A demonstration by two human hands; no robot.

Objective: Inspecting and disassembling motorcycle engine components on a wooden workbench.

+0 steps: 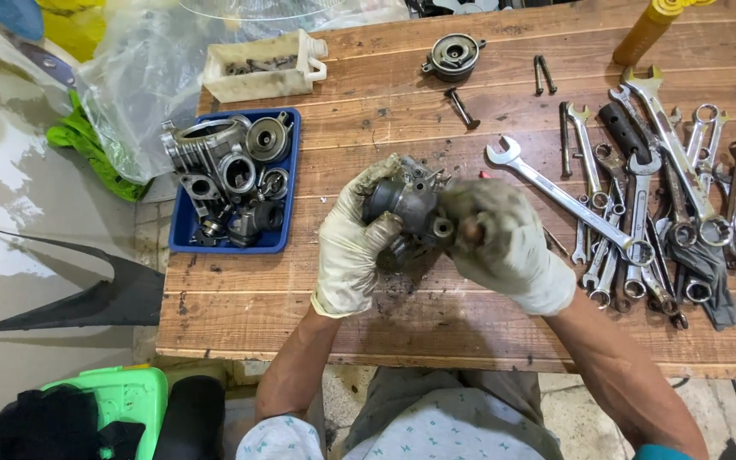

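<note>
While both forearms reach up from the near edge of the wooden tabletop (pixel 436 332), the left hand (pixel 353 243), in a dirty pale glove, is wrapped around the left side of a grey metal carburettor body (pixel 409 207), fingers curled and pressed on the casting. Right hand (pixel 497 234), gloved the same, is closed in a fist against the right side of the part; a small brownish handle end shows inside the curled fingers, but what tool it belongs to cannot be told. Carburettor body sits between the two hands, just above the tabletop centre, over a patch of dark grime.

Left of the hands: blue tray (pixel 287 234) holding a finned cylinder head (pixel 206 153) and other greasy engine parts. Right of the hands: a spread of spanners (pixel 649 213), some overlapping, with a long open-ended spanner (pixel 555 196) lying diagonally nearest the right hand.

Farther back: a loose bolt (pixel 462 109), two pins (pixel 543 75) side by side, a round metal cover (pixel 453 56), a cut white plastic container (pixel 264 66) with small parts inside. Far right corner: an amber bottle (pixel 645 32). Far left: clear plastic sheeting (pixel 142 77) over the tabletop edge.
</note>
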